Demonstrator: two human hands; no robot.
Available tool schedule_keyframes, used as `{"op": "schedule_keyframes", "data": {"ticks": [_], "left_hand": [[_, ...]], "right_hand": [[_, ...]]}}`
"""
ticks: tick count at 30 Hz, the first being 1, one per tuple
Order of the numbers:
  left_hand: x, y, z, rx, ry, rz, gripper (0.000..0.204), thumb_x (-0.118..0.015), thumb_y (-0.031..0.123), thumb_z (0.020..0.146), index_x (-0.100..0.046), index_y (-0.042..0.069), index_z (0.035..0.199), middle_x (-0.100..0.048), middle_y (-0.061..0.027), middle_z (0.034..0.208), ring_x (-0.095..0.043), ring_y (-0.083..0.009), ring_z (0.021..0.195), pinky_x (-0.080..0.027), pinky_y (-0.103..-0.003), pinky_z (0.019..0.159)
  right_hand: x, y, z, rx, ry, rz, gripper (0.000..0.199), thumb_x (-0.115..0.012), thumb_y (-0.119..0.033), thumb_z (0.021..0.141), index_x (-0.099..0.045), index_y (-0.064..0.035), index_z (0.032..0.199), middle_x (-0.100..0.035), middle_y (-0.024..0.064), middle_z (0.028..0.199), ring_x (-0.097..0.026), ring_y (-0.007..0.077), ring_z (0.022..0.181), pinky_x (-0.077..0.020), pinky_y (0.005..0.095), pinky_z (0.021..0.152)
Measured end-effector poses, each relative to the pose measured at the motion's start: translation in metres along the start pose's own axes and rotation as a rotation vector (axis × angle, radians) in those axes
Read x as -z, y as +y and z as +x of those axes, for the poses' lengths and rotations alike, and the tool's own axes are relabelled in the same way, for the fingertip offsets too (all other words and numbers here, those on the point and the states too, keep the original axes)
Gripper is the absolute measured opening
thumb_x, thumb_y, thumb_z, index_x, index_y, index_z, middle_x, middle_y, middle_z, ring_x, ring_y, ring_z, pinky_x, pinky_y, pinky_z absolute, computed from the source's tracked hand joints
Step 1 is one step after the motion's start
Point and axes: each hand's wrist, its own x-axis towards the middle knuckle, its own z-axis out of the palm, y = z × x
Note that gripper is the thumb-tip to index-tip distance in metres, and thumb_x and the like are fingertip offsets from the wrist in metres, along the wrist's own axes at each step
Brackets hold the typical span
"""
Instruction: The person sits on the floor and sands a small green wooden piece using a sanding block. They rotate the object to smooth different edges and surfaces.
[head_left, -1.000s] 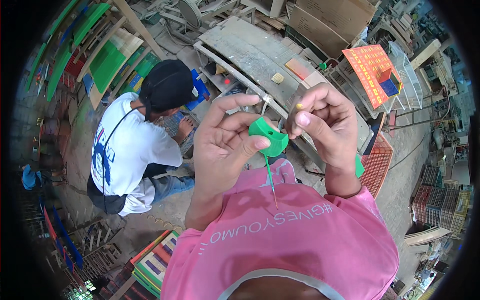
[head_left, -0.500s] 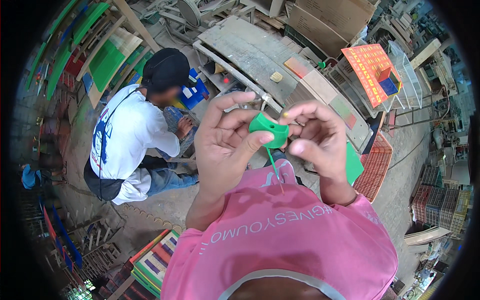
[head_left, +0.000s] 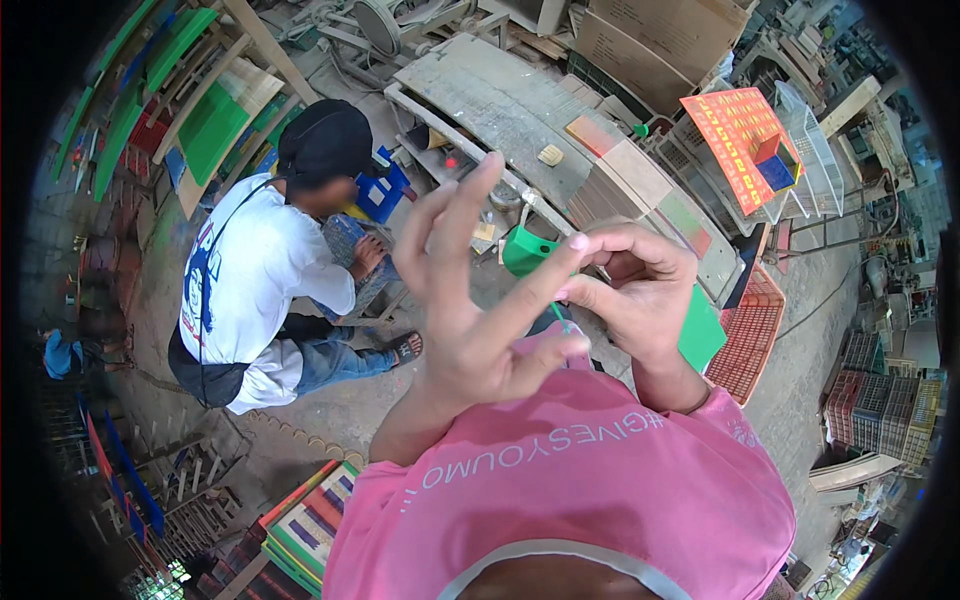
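My left hand point(head_left: 470, 300) is raised in front of me with its fingers spread. Its forefinger stretches right across a small green plastic piece point(head_left: 522, 252) and meets the fingertips of my right hand point(head_left: 640, 290). My right hand is curled, pinching that green piece, and a thin green strand point(head_left: 557, 314) hangs down from it between the hands. A flat green sheet point(head_left: 702, 335) shows just behind my right wrist; whether it is held I cannot tell. My pink shirt point(head_left: 580, 480) fills the lower middle.
Another person in a white shirt point(head_left: 250, 280) and black cap crouches at the left over a blue box point(head_left: 380, 190). Beyond are a grey wooden bench point(head_left: 500, 100), an orange patterned box point(head_left: 740, 140), a red crate point(head_left: 755, 330), striped boards point(head_left: 305, 530) and green boards point(head_left: 210, 125).
My left hand has let go of the green piece and spread its fingers upward, only the forefinger still reaching it. My right hand has curled tighter around the piece. The crouching person shifted slightly.
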Motion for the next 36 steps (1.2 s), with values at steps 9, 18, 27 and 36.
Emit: {"op": "schedule_keyframes", "data": {"ticks": [9,18,27,36], "left_hand": [[-0.011,0.002,0.007,0.154,0.016,0.069,0.064,-0.036,0.064,0.090,-0.066,0.015,0.120,-0.025,-0.0379,0.143,-0.024,-0.0448,0.127,-0.016,-0.050,0.105],[0.000,0.024,-0.004,0.176,-0.002,-0.084,0.064,-0.037,0.065,0.090,-0.065,0.017,0.121,-0.025,-0.0376,0.143,-0.023,-0.0462,0.129,-0.015,-0.051,0.106],[-0.004,0.010,-0.012,0.033,0.012,0.186,0.056,-0.034,0.063,0.092,-0.070,0.026,0.113,-0.024,-0.0378,0.144,-0.027,-0.0433,0.129,-0.017,-0.049,0.106],[-0.013,-0.027,-0.024,0.093,0.189,0.215,0.058,-0.035,0.059,0.093,-0.069,0.017,0.115,-0.022,-0.0384,0.145,-0.025,-0.0434,0.134,-0.015,-0.051,0.107]], "right_hand": [[0.012,0.005,0.013,0.004,0.038,-0.015,0.024,-0.077,0.005,0.072,-0.066,0.0078,0.093,-0.067,0.0136,0.091,-0.065,0.0156,0.082,-0.0543,0.0281,0.074],[0.006,0.003,-0.002,0.070,0.057,-0.067,0.023,-0.076,0.008,0.072,-0.066,0.0095,0.092,-0.066,0.0150,0.092,-0.065,0.0160,0.084,-0.0551,0.0289,0.076],[0.007,-0.004,-0.007,-0.097,0.048,0.138,0.024,-0.076,0.008,0.073,-0.064,0.0092,0.094,-0.067,0.0148,0.091,-0.067,0.0163,0.082,-0.0554,0.0272,0.076],[0.026,-0.002,-0.002,-0.399,0.031,0.454,0.018,-0.071,-0.001,0.081,-0.063,0.0063,0.096,-0.068,0.0125,0.084,-0.064,0.0141,0.067,-0.0529,0.0262,0.062]]}}
